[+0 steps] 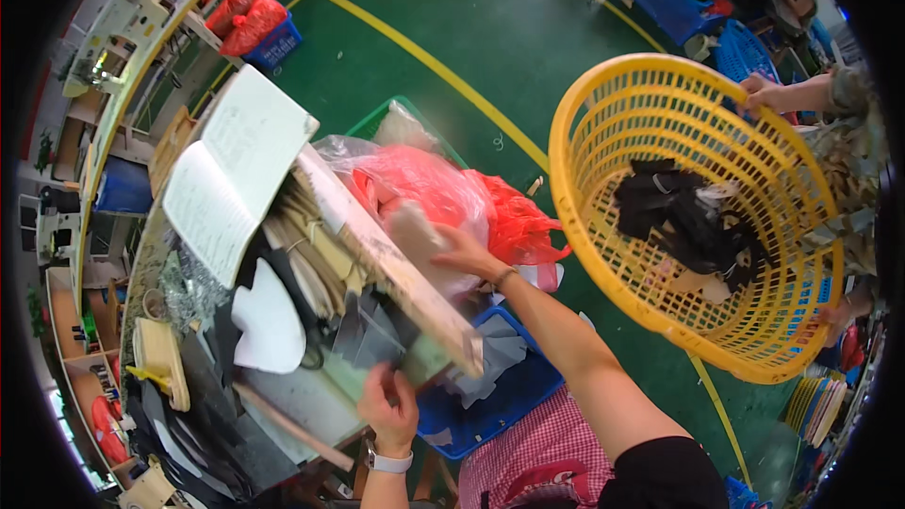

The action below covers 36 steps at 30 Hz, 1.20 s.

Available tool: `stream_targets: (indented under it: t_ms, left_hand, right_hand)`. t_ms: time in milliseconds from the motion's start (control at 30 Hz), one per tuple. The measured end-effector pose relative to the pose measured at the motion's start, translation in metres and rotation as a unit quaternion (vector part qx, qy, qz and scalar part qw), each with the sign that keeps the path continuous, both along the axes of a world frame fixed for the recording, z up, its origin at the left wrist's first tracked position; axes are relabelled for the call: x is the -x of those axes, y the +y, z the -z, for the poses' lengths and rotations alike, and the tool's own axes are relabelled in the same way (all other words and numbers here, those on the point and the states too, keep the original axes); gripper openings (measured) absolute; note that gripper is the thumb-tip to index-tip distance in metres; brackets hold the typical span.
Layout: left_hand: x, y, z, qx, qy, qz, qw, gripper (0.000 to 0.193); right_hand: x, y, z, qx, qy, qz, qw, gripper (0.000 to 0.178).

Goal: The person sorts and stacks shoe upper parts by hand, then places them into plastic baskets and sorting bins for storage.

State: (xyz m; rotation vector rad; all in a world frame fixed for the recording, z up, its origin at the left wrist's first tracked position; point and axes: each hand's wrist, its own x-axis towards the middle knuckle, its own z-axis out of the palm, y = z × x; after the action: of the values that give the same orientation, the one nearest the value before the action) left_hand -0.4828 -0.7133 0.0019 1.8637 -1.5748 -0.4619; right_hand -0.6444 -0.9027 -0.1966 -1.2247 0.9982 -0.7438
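My right hand (462, 250) reaches over the edge of the worktable and grips a pale, flat piece (415, 234), blurred by motion; its material cannot be made out. Behind it bulges a red and clear plastic bag (424, 184). My left hand (388, 410), with a watch on its wrist, is above the table's near edge, fingers loosely curled, thumb apart and nothing visible in them. Dark grey sheet pieces (368, 330) lie just beyond it. Below the table edge is a blue crate (443, 424) with grey cut pieces (490, 358).
At right a co-worker's hands (764, 94) hold a large yellow basket (603, 254) with black bundles (674, 203) inside. An open notebook (212, 188), a white curved template (269, 320) and bundled tan pieces (306, 245) crowd the table. A wooden board (405, 273) runs along its edge.
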Motion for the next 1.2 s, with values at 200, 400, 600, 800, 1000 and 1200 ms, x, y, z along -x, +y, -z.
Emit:
stream_targets:
  t_ms: [200, 400, 600, 800, 1000, 1200]
  left_hand:
    - [-0.045, 0.031, 0.032, -0.008, -0.210, 0.032, 0.977, 0.013]
    - [-0.060, 0.058, 0.043, -0.003, -0.276, 0.013, 0.961, 0.040]
    - [-0.030, 0.043, 0.088, 0.189, -0.487, -0.009, 0.852, 0.061]
    - [-0.003, 0.006, 0.068, 0.134, -0.091, 0.054, 0.985, 0.036]
    - [-0.050, 0.011, 0.083, 0.058, -0.196, 0.013, 0.979, 0.014]
    - [-0.014, -0.019, 0.070, 0.116, -0.143, -0.046, 0.982, 0.019]
  right_hand:
    - [-0.156, -0.026, 0.122, -0.185, 0.207, 0.143, 0.950, 0.041]
    - [-0.150, -0.054, 0.175, -0.194, 0.240, 0.100, 0.946, 0.033]
    - [-0.118, -0.068, 0.174, 0.017, 0.158, -0.070, 0.985, 0.020]
    - [0.052, 0.078, -0.042, -0.019, -0.019, 0.073, 0.997, 0.034]
    - [0.247, 0.188, -0.276, -0.269, -0.069, -0.046, 0.960, 0.027]
    - [0.420, 0.193, -0.167, -0.249, 0.122, 0.187, 0.942, 0.030]
